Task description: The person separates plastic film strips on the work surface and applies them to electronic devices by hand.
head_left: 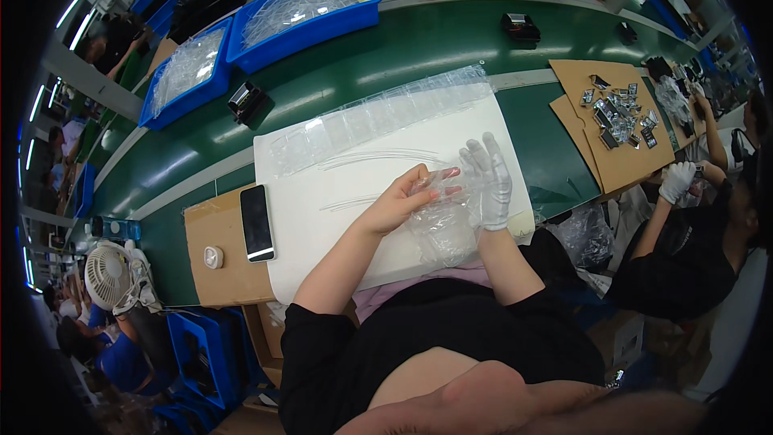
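My bare left hand [407, 198] is closed on a crumpled clear plastic bag [444, 234], its thumb and fingertips pressed against the film. The bag hangs over the front edge of a white sheet [306, 262]. Close beside it, my right hand [489, 181], in a white glove, is open with its fingers stretched upward; film lies against its palm side. Across the far part of the sheet runs a strip of clear plastic pockets [378, 119]. Thin curved lines [378, 155] show on the sheet just beyond my left hand.
A black-screened phone [257, 223] lies left, beside cardboard [213, 225] bearing a small round white item. Blue trays [233, 56] of clear plastic pieces stand far left. Small metallic parts [622, 117] are heaped on cardboard at right. A white-gloved co-worker [684, 242] sits at right.
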Demonstrator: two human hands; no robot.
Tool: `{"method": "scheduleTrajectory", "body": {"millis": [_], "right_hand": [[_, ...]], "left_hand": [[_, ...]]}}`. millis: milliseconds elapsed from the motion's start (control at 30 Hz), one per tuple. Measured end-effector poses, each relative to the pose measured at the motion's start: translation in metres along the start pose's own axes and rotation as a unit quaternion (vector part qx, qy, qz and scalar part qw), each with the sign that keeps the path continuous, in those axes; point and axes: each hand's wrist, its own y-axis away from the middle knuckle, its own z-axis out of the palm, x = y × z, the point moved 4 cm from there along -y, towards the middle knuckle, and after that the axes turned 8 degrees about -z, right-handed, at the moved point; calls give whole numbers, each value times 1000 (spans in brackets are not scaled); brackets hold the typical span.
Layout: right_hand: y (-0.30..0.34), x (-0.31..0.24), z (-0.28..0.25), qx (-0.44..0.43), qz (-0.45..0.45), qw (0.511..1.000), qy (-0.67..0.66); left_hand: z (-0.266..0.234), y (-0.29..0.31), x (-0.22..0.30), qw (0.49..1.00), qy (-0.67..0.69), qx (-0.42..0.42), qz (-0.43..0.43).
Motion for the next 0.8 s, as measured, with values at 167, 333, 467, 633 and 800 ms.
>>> {"method": "scheduleTrajectory", "body": {"millis": [167, 333, 467, 633, 800], "right_hand": [[-3, -19, 2, 75, -76, 991, 74], [-33, -53, -51, 107, -154, 981, 49], [-34, -80, -54, 88, -151, 984, 24], [-28, -76, -65, 29, -114, 992, 52], [-27, -78, -62, 126, -60, 984, 110]], "left_hand": [[-5, -15, -10, 998, -47, -5, -48], [1, -22, 9, 998, 14, -43, 33], [-41, -17, 18, 912, -345, 217, 46], [-27, -9, 51, 703, -613, 307, 189], [-24, -15, 71, 723, -632, 141, 243]]}}
